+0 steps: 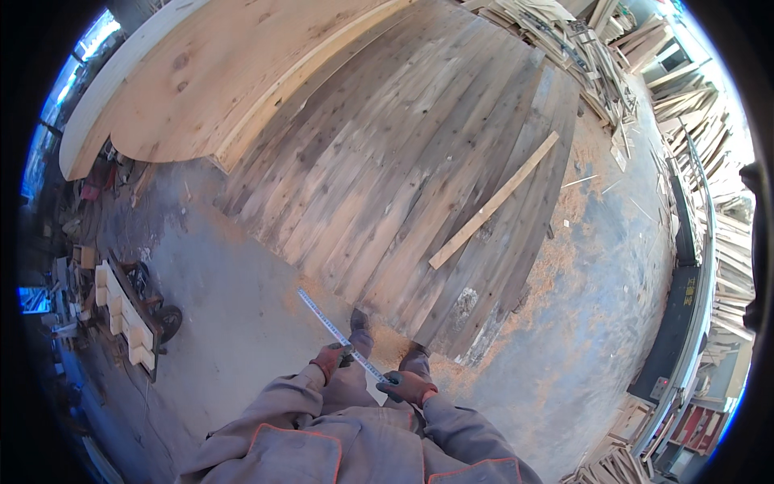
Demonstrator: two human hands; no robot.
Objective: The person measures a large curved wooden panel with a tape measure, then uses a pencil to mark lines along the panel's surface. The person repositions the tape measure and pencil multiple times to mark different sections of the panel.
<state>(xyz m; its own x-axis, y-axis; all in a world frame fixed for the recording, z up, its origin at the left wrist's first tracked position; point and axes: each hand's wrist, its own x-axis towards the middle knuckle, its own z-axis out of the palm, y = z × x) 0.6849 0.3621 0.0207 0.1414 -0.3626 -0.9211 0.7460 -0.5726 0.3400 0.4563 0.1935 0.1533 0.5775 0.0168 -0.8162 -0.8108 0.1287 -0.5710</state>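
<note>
Both hands' grip spans the tape measure (pixel 339 332).

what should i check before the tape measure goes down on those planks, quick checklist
1. Both hands on the tape measure: ok, left hand grips mid-blade, right hand holds the lower end.
2. Blade straight: ok, no kink visible.
3. Blade's far tip on a plank edge: not ok, it hangs over the concrete floor.
4. Grey planks lying flat: ok, though a loose pale strip lies slantwise across them.
5. Footing: cannot tell, sawdust is scattered by the feet.
6. Blade markings readable: cannot tell, too small.
</note>
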